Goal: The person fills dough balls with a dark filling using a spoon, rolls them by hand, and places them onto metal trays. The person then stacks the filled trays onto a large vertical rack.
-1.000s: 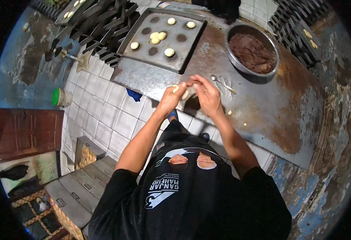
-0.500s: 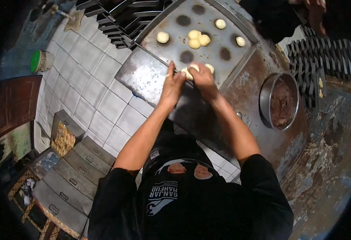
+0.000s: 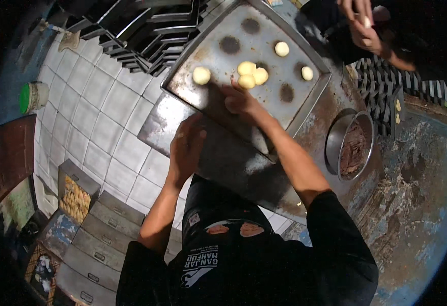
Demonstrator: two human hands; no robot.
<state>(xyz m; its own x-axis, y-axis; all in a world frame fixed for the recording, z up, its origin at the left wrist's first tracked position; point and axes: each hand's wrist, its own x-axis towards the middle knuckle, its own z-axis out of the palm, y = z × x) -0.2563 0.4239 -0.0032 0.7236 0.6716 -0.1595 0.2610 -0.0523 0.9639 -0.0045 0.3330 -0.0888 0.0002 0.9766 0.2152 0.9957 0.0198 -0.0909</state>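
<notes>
Pale yellow dough balls sit on a metal baking tray (image 3: 213, 56) with dark round stains. Three of them touch in a dough cluster (image 3: 259, 76) near the tray's middle. A single dough ball (image 3: 201, 75) lies at the left, another dough ball (image 3: 282, 49) at the far right, and a third dough ball (image 3: 307, 73) by the right rim. My right hand (image 3: 241, 99) hovers low over the tray, index finger stretched beside the cluster's nearest ball; contact is unclear in the shadow. My left hand (image 3: 187, 145) is open with nothing in it, at the tray's near left side.
A steel bowl (image 3: 331, 145) of brown filling stands on the worn table at the right. A co-worker's hands (image 3: 363, 30) pinch a small pale piece at the top right. Stacked black metal racks (image 3: 126, 30) flank the tray. Lidded grey tins (image 3: 88, 255) stand at lower left.
My hands have parted: the left drew back toward me and the right reached forward over the tray. The dough they held together no longer shows. The co-worker's hands came further into view.
</notes>
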